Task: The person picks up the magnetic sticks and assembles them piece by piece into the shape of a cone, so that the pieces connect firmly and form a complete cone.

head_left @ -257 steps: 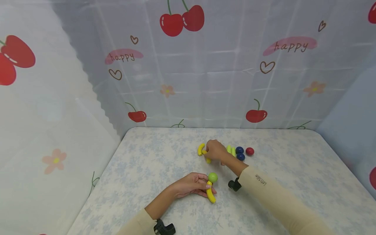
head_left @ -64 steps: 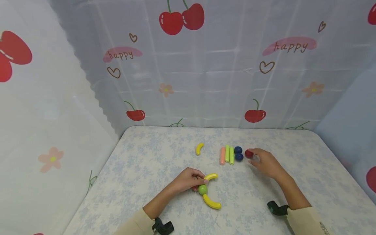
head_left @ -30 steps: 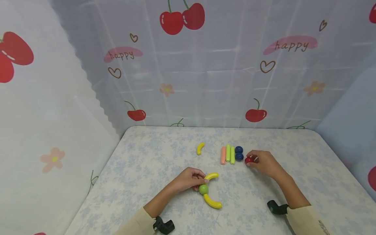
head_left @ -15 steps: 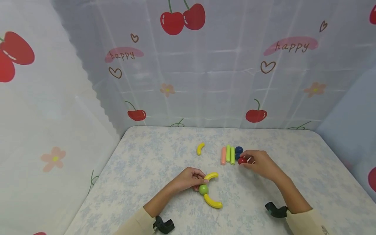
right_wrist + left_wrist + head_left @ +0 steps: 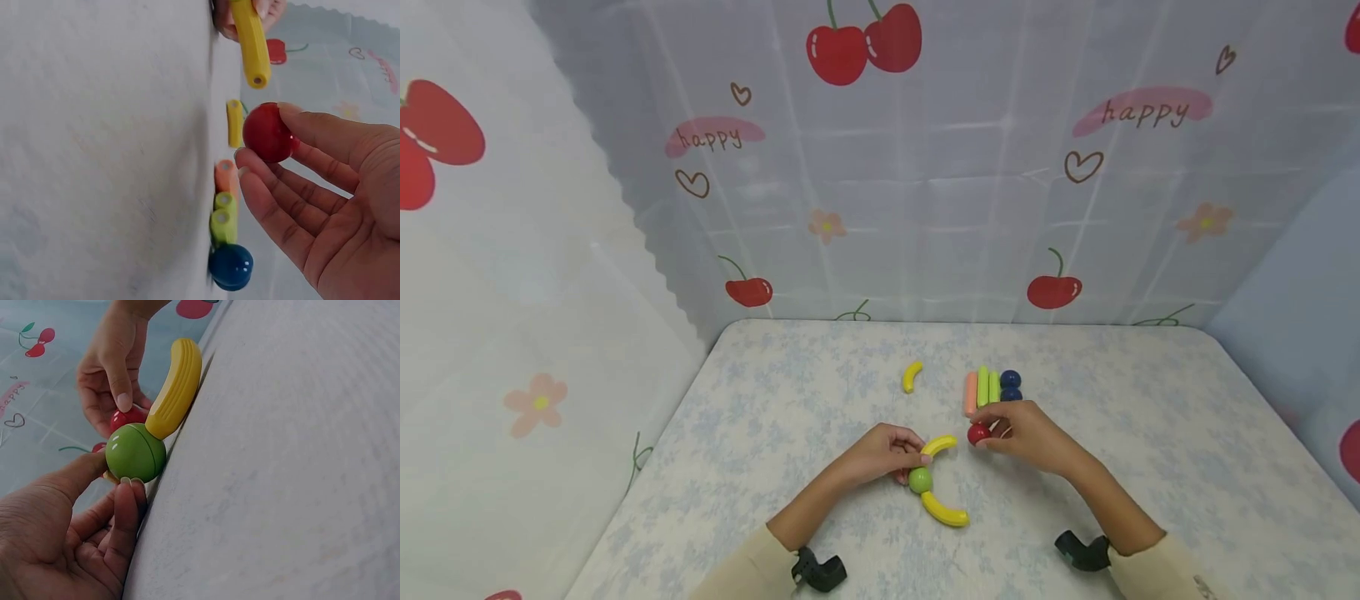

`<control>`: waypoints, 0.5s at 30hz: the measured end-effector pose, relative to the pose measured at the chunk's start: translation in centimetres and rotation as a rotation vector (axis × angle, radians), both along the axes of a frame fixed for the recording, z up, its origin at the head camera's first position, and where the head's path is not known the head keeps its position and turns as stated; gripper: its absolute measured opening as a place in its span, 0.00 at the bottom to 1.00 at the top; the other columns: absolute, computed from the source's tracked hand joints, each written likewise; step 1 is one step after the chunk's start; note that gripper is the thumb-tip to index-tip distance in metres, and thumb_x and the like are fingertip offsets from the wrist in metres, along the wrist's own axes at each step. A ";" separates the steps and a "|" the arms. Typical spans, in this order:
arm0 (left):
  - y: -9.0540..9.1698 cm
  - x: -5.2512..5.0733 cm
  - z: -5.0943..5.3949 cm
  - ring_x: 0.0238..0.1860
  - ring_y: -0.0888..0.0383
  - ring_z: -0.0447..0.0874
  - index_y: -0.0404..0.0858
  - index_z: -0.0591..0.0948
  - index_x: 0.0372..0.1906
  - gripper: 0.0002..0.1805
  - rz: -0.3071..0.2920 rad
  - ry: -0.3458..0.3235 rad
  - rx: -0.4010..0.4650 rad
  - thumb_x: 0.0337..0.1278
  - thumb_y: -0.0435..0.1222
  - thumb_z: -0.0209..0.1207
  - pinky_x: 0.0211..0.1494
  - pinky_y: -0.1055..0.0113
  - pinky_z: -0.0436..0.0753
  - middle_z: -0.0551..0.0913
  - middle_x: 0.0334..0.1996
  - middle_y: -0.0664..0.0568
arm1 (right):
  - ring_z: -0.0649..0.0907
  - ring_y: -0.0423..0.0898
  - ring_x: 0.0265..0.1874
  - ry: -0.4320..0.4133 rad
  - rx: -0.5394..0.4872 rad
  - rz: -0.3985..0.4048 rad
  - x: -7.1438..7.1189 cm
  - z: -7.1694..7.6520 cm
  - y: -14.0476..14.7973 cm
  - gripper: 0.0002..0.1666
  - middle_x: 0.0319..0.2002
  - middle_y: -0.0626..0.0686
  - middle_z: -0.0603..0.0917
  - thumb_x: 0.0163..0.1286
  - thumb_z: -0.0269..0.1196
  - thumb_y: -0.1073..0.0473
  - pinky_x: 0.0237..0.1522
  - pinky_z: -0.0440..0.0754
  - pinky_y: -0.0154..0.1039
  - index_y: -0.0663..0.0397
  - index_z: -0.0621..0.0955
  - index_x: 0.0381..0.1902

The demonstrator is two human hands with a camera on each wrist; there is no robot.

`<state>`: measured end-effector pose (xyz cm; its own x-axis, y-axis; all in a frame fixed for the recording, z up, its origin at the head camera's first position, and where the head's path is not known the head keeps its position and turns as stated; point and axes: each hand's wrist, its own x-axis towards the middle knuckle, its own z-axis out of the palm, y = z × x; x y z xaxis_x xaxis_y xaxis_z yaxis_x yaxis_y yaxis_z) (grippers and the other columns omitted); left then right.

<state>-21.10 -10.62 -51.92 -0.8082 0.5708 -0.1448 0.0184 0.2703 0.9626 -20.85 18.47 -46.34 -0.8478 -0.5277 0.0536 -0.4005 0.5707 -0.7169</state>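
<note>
In the head view my left hand pinches the upper yellow curved piece where it meets a green ball. A lower yellow curved piece joins the ball's other side, so the three form an arc opening to the right. My right hand holds a red ball between thumb and fingers, a short gap to the right of the upper yellow piece. The right wrist view shows the red ball at the fingertips, apart from the yellow piece. Part of the left fingers is hidden behind the pieces.
Beyond my hands lie a loose yellow curved piece, a salmon stick, two light green sticks and two dark blue balls. A patterned curtain stands behind the table's back edge.
My right hand took hold of the red ball at the back right and has carried it left and nearer, past the blue balls, towards the yellow piece. Over the last second my left hand has stayed put.
</note>
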 end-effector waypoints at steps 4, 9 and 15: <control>0.0 -0.1 -0.1 0.22 0.62 0.81 0.41 0.88 0.43 0.08 -0.002 0.004 -0.003 0.64 0.41 0.68 0.27 0.71 0.82 0.86 0.28 0.52 | 0.85 0.42 0.37 0.007 0.010 0.039 0.0 -0.5 -0.5 0.22 0.46 0.52 0.88 0.62 0.74 0.64 0.36 0.84 0.30 0.64 0.84 0.53; 0.1 0.1 0.1 0.21 0.62 0.80 0.41 0.88 0.42 0.08 0.006 0.002 -0.005 0.65 0.41 0.68 0.26 0.71 0.81 0.86 0.28 0.52 | 0.85 0.40 0.36 0.018 0.005 0.062 0.0 -0.9 -1.1 0.19 0.45 0.54 0.87 0.62 0.74 0.64 0.35 0.84 0.31 0.64 0.85 0.51; 0.1 0.2 0.7 0.22 0.61 0.81 0.41 0.88 0.43 0.08 0.003 -0.018 -0.027 0.65 0.41 0.67 0.27 0.71 0.82 0.87 0.28 0.53 | 0.85 0.39 0.35 0.011 -0.002 0.093 0.0 -1.1 -1.7 0.18 0.42 0.50 0.87 0.63 0.74 0.64 0.35 0.84 0.31 0.62 0.85 0.51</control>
